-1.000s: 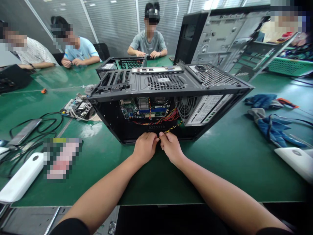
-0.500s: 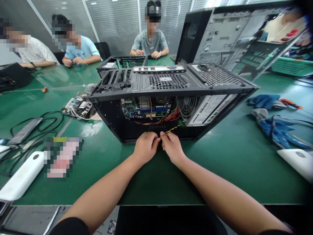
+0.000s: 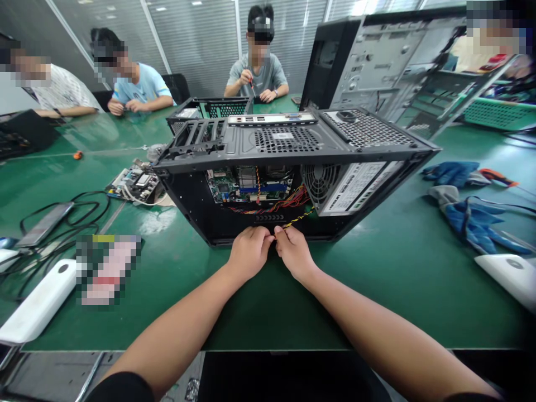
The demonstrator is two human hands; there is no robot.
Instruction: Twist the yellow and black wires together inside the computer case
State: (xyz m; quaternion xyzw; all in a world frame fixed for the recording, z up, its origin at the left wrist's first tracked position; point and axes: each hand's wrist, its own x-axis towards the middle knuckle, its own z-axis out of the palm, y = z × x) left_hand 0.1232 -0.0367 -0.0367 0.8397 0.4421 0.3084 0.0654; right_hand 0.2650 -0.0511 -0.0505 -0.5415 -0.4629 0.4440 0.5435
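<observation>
An open black computer case [image 3: 288, 139] lies on its side on the green table [image 3: 377, 279], its inside facing me. Inside show a motherboard [image 3: 247, 183], red wires and a power supply with a fan [image 3: 347, 187]. A twisted yellow-and-black cable [image 3: 298, 219] runs out of the case to my hands. My left hand [image 3: 248, 252] and my right hand [image 3: 293, 251] meet at the case's near edge, both with fingers pinched on the cable's end. What sits at the cable's tip is hidden by my fingers.
Blue work gloves [image 3: 469, 215] and an orange-handled tool [image 3: 498, 177] lie right. A loose circuit board [image 3: 134, 184], black cables [image 3: 62, 218] and a white device [image 3: 37, 304] lie left. A second case [image 3: 377, 61] stands behind. Three people sit across the table.
My hands stay pinched on the cable in the same spot. The person opposite has raised a hand with a small red-handled tool.
</observation>
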